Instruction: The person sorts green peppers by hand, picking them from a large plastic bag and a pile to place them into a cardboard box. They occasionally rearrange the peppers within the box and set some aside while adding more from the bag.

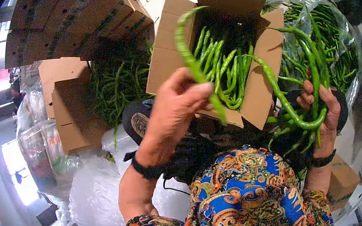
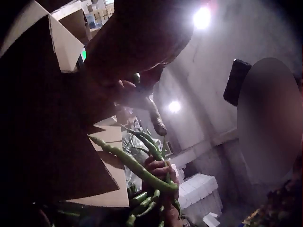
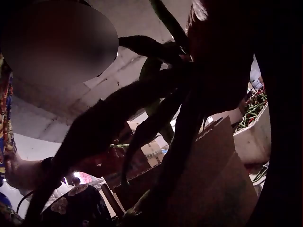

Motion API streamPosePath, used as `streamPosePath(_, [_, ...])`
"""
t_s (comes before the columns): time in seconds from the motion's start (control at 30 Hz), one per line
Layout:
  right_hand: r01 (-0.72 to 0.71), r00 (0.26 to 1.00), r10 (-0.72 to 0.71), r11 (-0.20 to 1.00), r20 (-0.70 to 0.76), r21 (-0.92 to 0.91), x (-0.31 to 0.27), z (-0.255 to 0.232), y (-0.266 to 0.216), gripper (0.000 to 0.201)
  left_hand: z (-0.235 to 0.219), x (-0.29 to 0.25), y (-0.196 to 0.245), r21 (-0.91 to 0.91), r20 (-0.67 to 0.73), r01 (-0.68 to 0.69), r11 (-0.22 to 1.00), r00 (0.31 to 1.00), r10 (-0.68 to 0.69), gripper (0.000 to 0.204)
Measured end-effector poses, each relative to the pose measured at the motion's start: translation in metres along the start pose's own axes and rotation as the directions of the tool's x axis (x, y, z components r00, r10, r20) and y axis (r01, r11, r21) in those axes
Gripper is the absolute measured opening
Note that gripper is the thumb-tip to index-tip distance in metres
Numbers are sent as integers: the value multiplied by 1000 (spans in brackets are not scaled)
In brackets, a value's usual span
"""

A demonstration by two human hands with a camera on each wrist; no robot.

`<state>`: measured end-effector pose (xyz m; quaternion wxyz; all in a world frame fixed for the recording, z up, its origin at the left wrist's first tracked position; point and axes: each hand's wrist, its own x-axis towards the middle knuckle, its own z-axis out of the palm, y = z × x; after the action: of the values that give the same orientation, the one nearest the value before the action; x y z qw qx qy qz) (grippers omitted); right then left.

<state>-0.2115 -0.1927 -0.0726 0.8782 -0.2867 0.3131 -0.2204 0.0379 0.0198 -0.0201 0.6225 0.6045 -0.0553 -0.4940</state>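
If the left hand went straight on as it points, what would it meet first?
Probably the long green peppers in the open cardboard box, though how high the left hand sits is unclear.

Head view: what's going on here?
A person is handling long green peppers over an open cardboard box. The left hand pinches a single curved pepper above the box's near edge. The right hand grips a loose bunch just right of the box. Peppers lie inside the box, roughly lengthwise; more are heaped to its left and in clear plastic to its right.
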Motion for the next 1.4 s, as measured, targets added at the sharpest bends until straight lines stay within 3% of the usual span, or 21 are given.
streamPosePath(0.03, [-2,995,-1,999,-98,-38,0,0,0,47,-15,-4,3,41,-57,-60,997,996,62,25])
streamPosePath(0.07, [-5,999,4,999,-50,-33,0,1,0,48,-32,-10,1,-172,-190,-351,920,929,319,31])
streamPosePath(0.1, [-4,1000,4,1000,-11,-30,0,4,-1,49,-73,-23,6,-160,-233,-448,880,883,407,35])
streamPosePath(0.13, [-34,999,34,999,-18,8,-2,11,-3,51,-149,-19,10,-816,281,-81,573,810,515,35])
streamPosePath(0.17, [-34,999,33,999,-34,-36,0,7,-1,52,-140,-35,25,-711,-280,-492,502,853,440,36])
streamPosePath(0.2, [-29,1000,29,1000,3,-10,-1,13,-3,52,-134,-41,21,-486,-546,-656,577,744,386,41])
streamPosePath(0.23, [-31,998,30,999,46,19,0,20,-5,53,-108,-44,17,-497,-536,-653,572,749,389,41])
streamPosePath(0.3, [-48,997,45,998,66,48,1,23,-3,54,-24,-48,-6,55,-197,-570,820,799,569,48])
streamPosePath(0.37, [-64,996,60,996,63,56,2,25,-3,56,26,-41,-26,578,87,-382,721,908,411,53])
streamPosePath(0.4, [-77,995,75,997,59,33,3,23,-2,58,53,-32,-28,631,265,-464,622,882,389,53])
streamPosePath(0.43, [-63,994,62,998,89,8,4,24,-2,62,68,-16,-46,702,500,-670,242,705,502,52])
streamPosePath(0.47, [-53,990,50,998,134,20,5,18,-1,64,81,-2,-72,648,542,-660,380,750,378,49])
streamPosePath(0.5, [-46,983,38,998,181,37,7,12,1,66,95,12,-71,630,680,-775,-43,524,513,43])
streamPosePath(0.57, [-18,977,21,1000,212,-17,8,10,1,76,104,26,-76,621,710,-779,-90,509,487,37])
streamPosePath(0.7, [-19,985,34,996,171,-85,-2,14,-2,87,94,25,-51,573,673,-819,-15,461,578,33])
streamPosePath(0.77, [49,978,-39,998,203,-44,-6,19,0,81,86,16,-40,585,545,-795,160,532,649,30])
streamPosePath(0.83, [-70,983,86,992,162,-107,-5,19,-7,70,73,3,-14,603,461,-747,279,612,642,21])
streamPosePath(1.0, [-121,992,123,991,25,-60,0,25,-2,48,62,-8,50,482,-55,-517,708,788,613,28])
streamPosePath(1.13, [-110,993,113,992,37,-58,3,21,-1,50,15,45,46,542,179,-305,783,952,247,37])
streamPosePath(1.23, [-87,995,90,994,50,-63,2,21,-1,52,4,74,25,234,180,-147,961,978,105,35])
streamPosePath(1.4, [-95,995,95,995,43,-10,0,23,-1,53,-3,106,23,232,180,-100,968,982,58,35])
